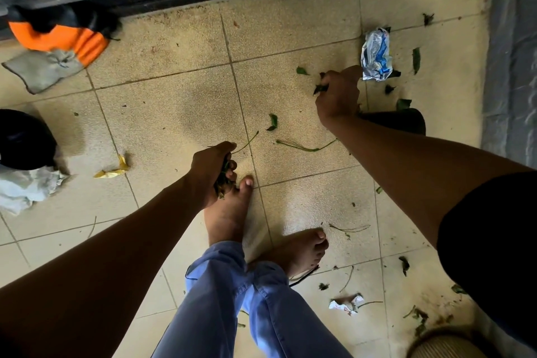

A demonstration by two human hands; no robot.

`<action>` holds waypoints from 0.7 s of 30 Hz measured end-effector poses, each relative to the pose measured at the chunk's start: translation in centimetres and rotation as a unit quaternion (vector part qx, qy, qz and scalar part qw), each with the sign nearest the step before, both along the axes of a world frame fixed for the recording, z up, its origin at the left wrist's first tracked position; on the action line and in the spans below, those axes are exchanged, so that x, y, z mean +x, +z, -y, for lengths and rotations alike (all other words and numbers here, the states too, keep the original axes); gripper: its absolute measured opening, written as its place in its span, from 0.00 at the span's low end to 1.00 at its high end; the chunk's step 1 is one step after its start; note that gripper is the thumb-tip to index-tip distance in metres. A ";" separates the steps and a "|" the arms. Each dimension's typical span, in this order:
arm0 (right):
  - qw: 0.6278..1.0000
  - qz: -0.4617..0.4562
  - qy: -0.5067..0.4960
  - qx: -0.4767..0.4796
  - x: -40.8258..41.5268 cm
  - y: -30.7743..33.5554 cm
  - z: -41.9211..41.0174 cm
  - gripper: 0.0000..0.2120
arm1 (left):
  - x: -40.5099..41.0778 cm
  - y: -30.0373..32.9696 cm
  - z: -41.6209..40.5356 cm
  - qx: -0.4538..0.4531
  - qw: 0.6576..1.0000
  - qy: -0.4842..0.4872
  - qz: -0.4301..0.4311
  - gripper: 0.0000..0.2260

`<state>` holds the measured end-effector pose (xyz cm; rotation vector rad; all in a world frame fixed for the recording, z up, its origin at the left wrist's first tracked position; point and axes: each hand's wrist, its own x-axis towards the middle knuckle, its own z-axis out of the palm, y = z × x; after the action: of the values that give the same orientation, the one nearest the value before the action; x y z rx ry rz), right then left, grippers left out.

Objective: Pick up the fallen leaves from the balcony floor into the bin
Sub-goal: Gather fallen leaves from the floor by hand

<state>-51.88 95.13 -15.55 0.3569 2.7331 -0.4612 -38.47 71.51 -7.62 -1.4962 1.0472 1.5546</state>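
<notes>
down on the tiled balcony floor (162, 113), the person stands barefoot and bends forward with both arms reaching low. the left hand (212, 171) is clenched around a wad of green leaves (223, 179), one long stem poking out toward the tile joint; it looks like a store for what is already gathered, held close above the left foot (229, 212) so the other hand stays free to pick. the right hand (338, 93) stretches further out, arm nearly straight, knuckles up, fingers curled around a small dark leaf (319, 87) right at floor level, just beside a crumpled blue and white wrapper (376, 54).

plenty is left to collect: a curled leaf (272, 122) and a long green stem (305, 148) lie between the two hands, more scraps sit around the wrapper, and bits are scattered near the right foot (302, 250) and toward the lower right corner. a yellow leaf (114, 170) lies off to the left.

which thing is the bin i cannot say for sure; a dark round shape (24, 140) at the left edge may be it, well away from the right hand. an orange and grey cloth (58, 47) lies by the door track. i'd judge the gathering is midway, with no trip to the bin due until the fists fill.
</notes>
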 end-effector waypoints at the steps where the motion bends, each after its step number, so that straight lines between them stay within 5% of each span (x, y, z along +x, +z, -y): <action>1: 1.000 0.001 0.006 0.001 0.1 -0.1 -0.3 0.10 | 0.0 -0.1 -0.1 0.000 1.000 -0.004 -0.001 0.16; 10: 0.990 -0.038 0.136 -0.019 -0.5 0.6 -0.7 0.08 | 0.1 -0.4 -0.6 0.008 1.000 0.001 -0.005 0.17; 14: 0.982 -0.057 0.160 -0.082 -1.0 0.9 1.2 0.17 | 0.5 -0.4 -0.6 0.012 1.000 0.008 -0.001 0.17; 21: 0.979 -0.019 0.203 -0.001 -1.6 -0.4 2.0 0.13 | 0.9 -0.4 -0.3 0.007 1.000 0.008 0.000 0.17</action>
<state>-53.48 93.17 -15.96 -0.2121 2.7408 -0.3588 -37.56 71.81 -8.06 -1.5002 1.0247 1.5695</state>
